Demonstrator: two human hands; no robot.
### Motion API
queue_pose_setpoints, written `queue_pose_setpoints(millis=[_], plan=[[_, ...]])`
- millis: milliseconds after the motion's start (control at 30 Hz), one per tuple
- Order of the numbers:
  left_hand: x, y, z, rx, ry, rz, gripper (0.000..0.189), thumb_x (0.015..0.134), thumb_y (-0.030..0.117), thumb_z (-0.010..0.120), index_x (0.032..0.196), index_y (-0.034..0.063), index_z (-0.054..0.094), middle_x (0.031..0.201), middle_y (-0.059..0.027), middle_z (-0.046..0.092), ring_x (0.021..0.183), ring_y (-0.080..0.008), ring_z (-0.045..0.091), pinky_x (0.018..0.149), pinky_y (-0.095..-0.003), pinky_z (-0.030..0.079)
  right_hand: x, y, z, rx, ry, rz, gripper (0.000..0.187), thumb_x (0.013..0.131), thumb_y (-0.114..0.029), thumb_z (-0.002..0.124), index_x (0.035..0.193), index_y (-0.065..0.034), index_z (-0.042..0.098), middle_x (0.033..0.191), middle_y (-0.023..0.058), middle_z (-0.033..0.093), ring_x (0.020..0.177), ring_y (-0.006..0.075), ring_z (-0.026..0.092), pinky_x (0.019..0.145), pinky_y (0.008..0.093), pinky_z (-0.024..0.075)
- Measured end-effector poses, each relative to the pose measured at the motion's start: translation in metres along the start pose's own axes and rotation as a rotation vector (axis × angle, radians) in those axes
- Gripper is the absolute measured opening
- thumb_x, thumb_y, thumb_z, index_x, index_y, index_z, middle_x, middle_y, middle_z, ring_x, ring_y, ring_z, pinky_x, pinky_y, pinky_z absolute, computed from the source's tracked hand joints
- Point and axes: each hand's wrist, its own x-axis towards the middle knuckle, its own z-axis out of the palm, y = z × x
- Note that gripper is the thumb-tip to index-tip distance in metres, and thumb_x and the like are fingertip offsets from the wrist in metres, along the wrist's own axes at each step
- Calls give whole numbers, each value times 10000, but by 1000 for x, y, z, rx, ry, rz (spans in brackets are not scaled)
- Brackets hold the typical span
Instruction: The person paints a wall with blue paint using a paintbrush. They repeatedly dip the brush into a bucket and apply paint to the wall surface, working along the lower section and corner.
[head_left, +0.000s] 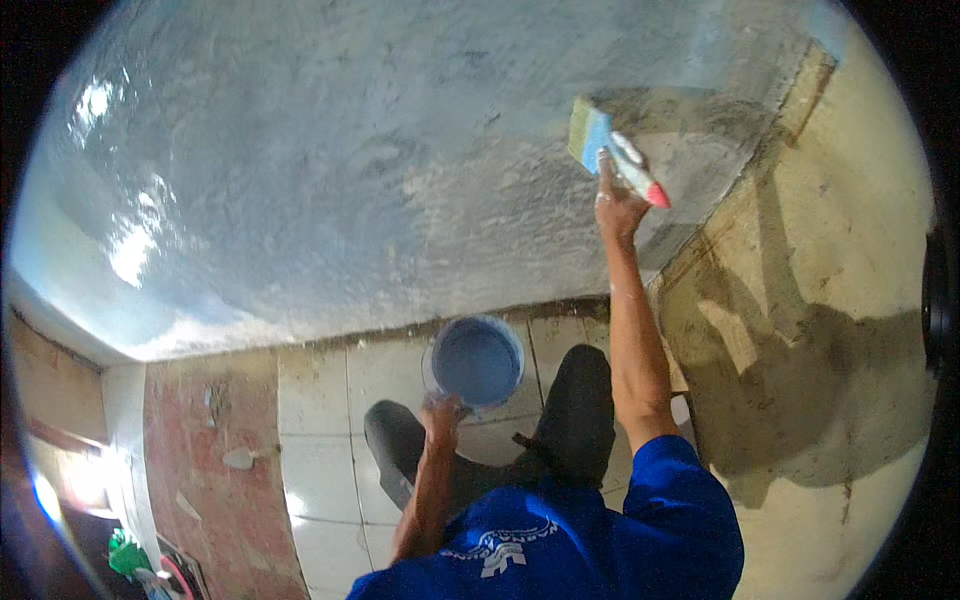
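My right hand (621, 211) grips a wide flat paintbrush (598, 139) with pale bristles, a light blue ferrule and a white handle ending in a red tip. The brush is held up against or close to the grey wall (360, 180); contact cannot be told. Much of that wall looks wet and shiny, while a paler, rougher patch shows left of my right forearm. Low in front of me, my left hand (441, 416) grasps the near edge of a bucket (517, 360), possibly with its thin wire handle. Bluish-grey liquid (476, 364) fills the bucket partway.
A yellowish wall (840, 247) meets the grey one in a corner at right and carries my shadow. Below are white floor tiles (319, 472) and a worn reddish strip (217, 480) with a scraper-like tool (240, 457). A green item (127, 553) lies at lower left.
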Motion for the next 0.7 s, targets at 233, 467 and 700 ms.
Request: queue_pose_setpoints(millis=[233, 467, 700], plan=[[-15, 33, 21, -8, -19, 23, 297, 807, -3, 621, 1094, -17, 543, 956, -111, 602, 813, -255, 629, 705, -406, 566, -107, -74, -26, 16, -1135, 236, 295, 841, -176, 707, 1080, -6, 676, 912, 122, 709, 839, 186, 682, 751, 331, 535], [-28, 45, 35, 17, -40, 127, 298, 806, -36, 613, 1096, -39, 541, 979, -120, 630, 800, -214, 645, 722, -370, 578, -226, -39, 4, -290, -1505, 183, 275, 771, -237, 730, 1002, -91, 696, 904, 141, 705, 836, 357, 667, 743, 436, 523], [-23, 47, 37, 116, 36, 173, 235, 787, -13, 650, 992, -10, 536, 890, -90, 604, 768, -208, 628, 669, -356, 563, -220, -37, -1, -182, -1282, 135, 305, 793, -258, 724, 1065, -124, 697, 937, 143, 713, 820, 355, 678, 725, 433, 532]])
